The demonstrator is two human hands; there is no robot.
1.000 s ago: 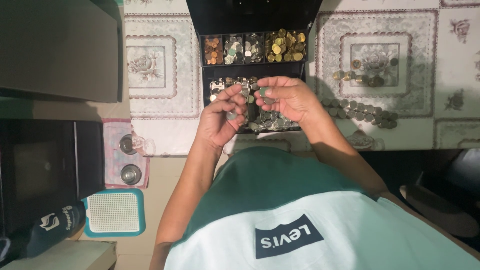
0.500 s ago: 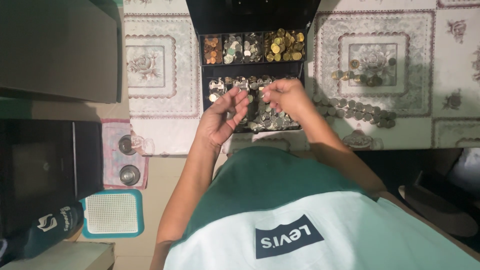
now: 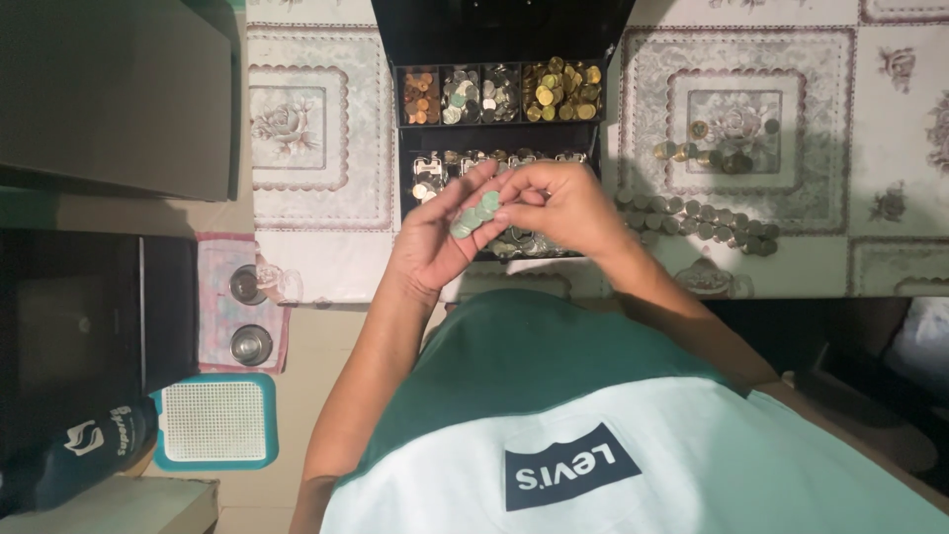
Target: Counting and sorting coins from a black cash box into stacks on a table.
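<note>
Coins (image 3: 476,215) stacking in cupped left hand (image 3: 435,237); right hand (image 3: 563,203) fingertips pinch one onto stack; next needs steady alignment over cash box (image 3: 499,99)

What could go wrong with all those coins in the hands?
The coin stack lies loosely along the left hand, steadied only by the right hand, so it could slide apart and spill into the black cash box, mixing with the loose coins there. Coins could also roll off the table edge.
</note>
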